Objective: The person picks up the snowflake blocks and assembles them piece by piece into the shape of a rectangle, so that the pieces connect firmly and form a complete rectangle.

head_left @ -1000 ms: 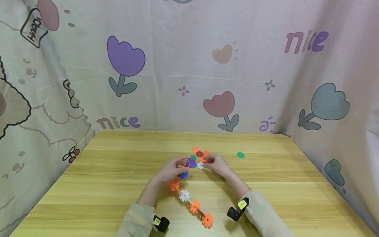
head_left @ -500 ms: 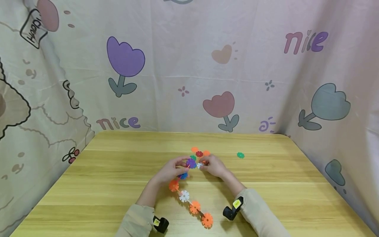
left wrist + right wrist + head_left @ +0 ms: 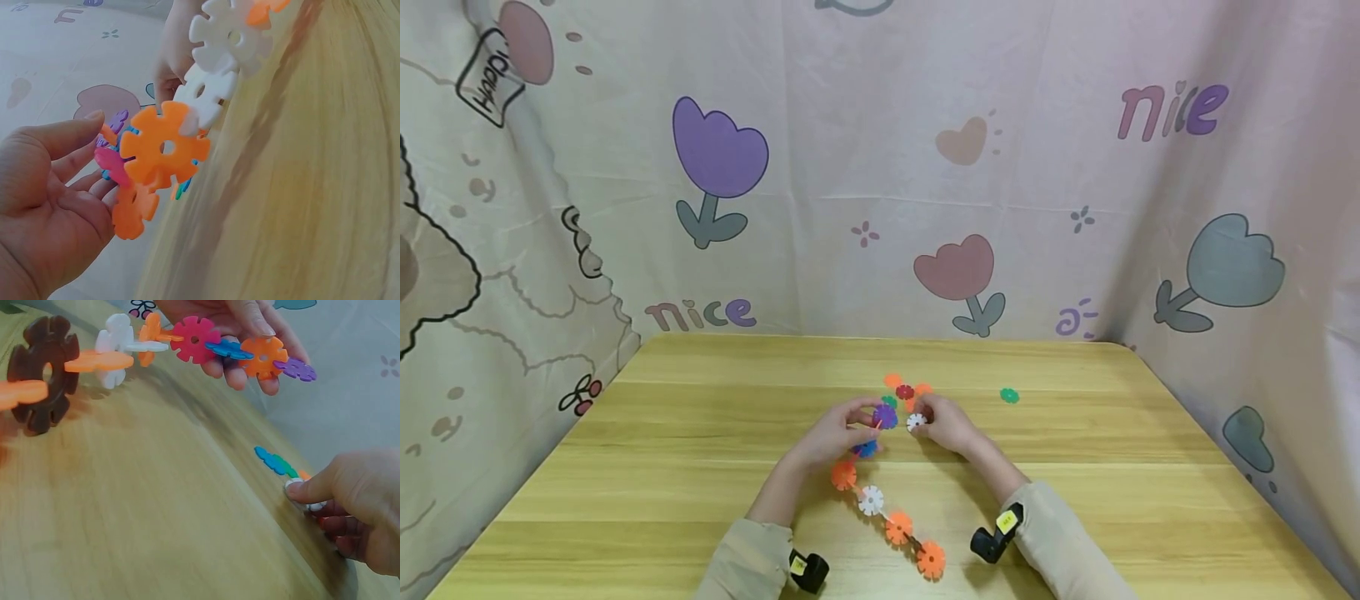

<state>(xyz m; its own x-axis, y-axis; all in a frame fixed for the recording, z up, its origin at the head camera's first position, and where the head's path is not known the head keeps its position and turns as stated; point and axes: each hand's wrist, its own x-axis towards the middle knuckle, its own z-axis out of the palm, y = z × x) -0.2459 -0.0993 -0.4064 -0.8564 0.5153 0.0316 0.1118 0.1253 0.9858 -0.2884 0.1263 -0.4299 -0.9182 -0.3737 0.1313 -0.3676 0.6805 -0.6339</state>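
Observation:
My left hand (image 3: 826,432) holds the far end of a chain of interlocking notched plastic discs, its thumb on an orange disc (image 3: 262,357). A purple disc (image 3: 885,416) forms the chain's tip, beyond the fingers. Blue, pink, orange, white and brown discs follow, and the chain runs down toward the front of the table to an orange end disc (image 3: 931,560). To the right of the purple disc, my right hand (image 3: 947,423) pinches a white disc (image 3: 915,423) between thumb and fingers, low over the table and apart from the chain. Its fingers partly cover that disc.
Just beyond the hands lie several loose discs, among them a red disc (image 3: 905,392), an orange disc (image 3: 892,380) and a green one (image 3: 889,402). A lone green disc (image 3: 1010,396) lies farther right on the wooden table (image 3: 700,392). A printed curtain (image 3: 835,275) hangs behind.
The right hand first reached in over the white disc, and now grips it and has drawn it slightly right and nearer. The left hand keeps its hold; the chain's near end has swung slightly right.

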